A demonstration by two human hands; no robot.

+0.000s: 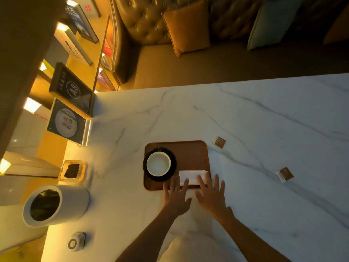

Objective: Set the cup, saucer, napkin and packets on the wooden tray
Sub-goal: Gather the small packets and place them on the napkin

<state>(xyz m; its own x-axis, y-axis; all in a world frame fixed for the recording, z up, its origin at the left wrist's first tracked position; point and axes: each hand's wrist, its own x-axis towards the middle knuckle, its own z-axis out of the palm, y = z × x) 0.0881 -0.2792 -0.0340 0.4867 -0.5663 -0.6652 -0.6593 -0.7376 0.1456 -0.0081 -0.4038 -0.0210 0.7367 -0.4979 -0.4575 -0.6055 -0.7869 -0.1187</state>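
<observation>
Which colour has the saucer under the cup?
Black; the saucer shows best in the head view, beneath the white cup.

Both hands [176, 198] [211, 195] flat, fingers spread

Both hands [194, 195] press flat on the napkin [192, 176] on the tray [190, 154].

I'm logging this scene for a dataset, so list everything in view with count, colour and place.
Wooden tray: 1, brown, middle of table.
Saucer: 1, black, tray's left part.
Cup: 1, white, on the saucer.
Napkin: 1, white, tray's near right edge.
Packets: 2, brown and white, on the table right of the tray.
Marble table: 1, white, grey veins.
Cylindrical pot: 1, white, left.
Cushions: 2, orange and pale, on the sofa behind.
Left hand: fingers flat by the napkin.
Right hand: fingertips on the napkin.
</observation>
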